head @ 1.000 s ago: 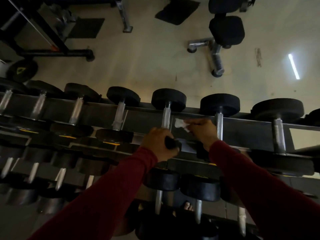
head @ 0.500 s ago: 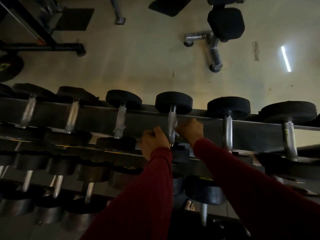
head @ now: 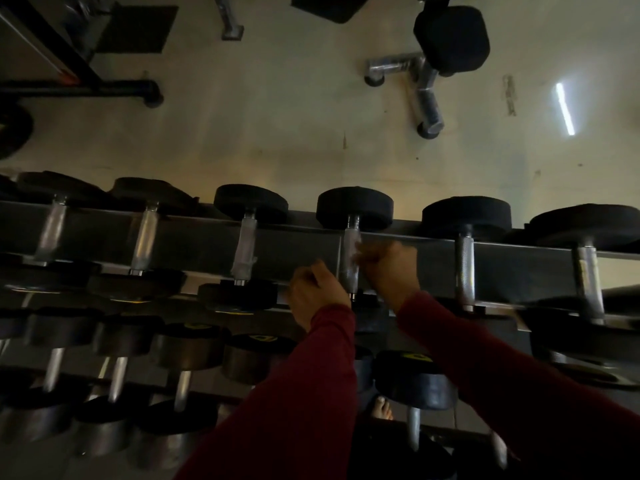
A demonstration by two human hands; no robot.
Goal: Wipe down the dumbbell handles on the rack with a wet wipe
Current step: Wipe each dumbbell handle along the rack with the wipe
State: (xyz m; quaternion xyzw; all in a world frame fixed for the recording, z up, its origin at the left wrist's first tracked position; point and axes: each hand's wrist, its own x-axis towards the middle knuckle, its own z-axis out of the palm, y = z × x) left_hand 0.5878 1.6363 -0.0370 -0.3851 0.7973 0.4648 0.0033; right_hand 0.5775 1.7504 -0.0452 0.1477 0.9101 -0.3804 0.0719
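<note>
1. Knurled steel marks the dumbbell handle (head: 349, 258) being worked on; it sits on the top tier of the rack (head: 287, 251), running away from the person to a black round weight head (head: 355, 207) at its far end.
2. The right hand (head: 388, 268) is pressed against the right side of this handle, fingers curled in toward it. A pale blurred patch at the fingertips may be the wet wipe (head: 356, 252), but the blur makes it hard to confirm, so whether the fingers pinch it cannot be told.
3. The left hand (head: 317, 294) hangs just left of the handle's near end, fingers loosely curled and holding nothing that shows.
4. Both arms wear dark red sleeves (head: 304, 393).
5. To the left of the grip, three more steel handles lie on the same tier; to its right, two more.
6. Below the grip, lower tiers hold further dumbbells whose black heads carry yellow marks (head: 263, 338); none of that writing can be read.
7. Beyond the grip, on the pale floor (head: 277, 133), stands a bench with a black pad (head: 452, 38) and chromed legs.
8. A bare foot (head: 382, 408) shows beneath the arms.
</note>
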